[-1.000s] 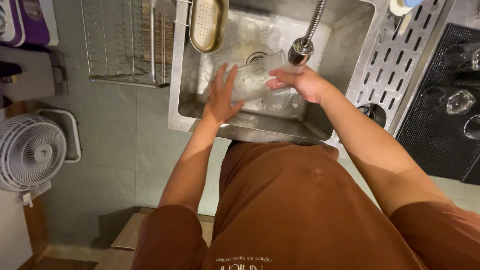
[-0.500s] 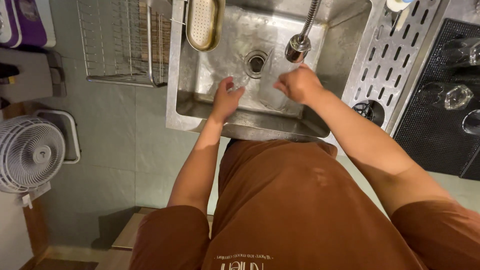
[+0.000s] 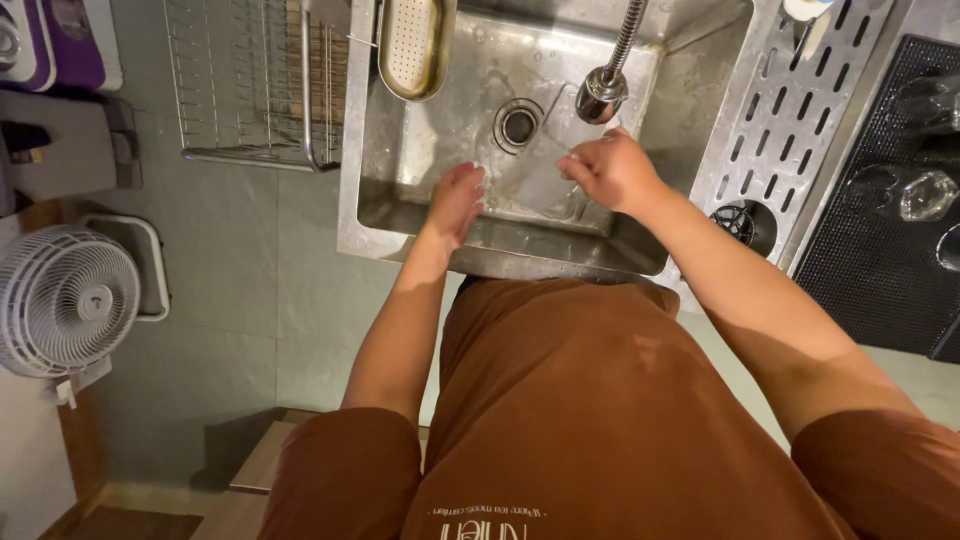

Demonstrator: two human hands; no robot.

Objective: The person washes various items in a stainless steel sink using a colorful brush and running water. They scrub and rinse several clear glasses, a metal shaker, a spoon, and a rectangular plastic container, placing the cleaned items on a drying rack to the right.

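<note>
A clear glass container (image 3: 528, 178), see-through and wet, is held low inside the steel sink (image 3: 352, 215), just below the faucet head (image 3: 601, 95) and near the round drain (image 3: 518, 125). Its exact outline is hard to make out against the wet metal. It is gripped at one end by the left hand (image 3: 455, 200), fingers pressed flat along its side, and at the other by the right hand (image 3: 608, 170), fingers curled over its edge. Both forearms are stretched forward over the sink's near rim.
</note>
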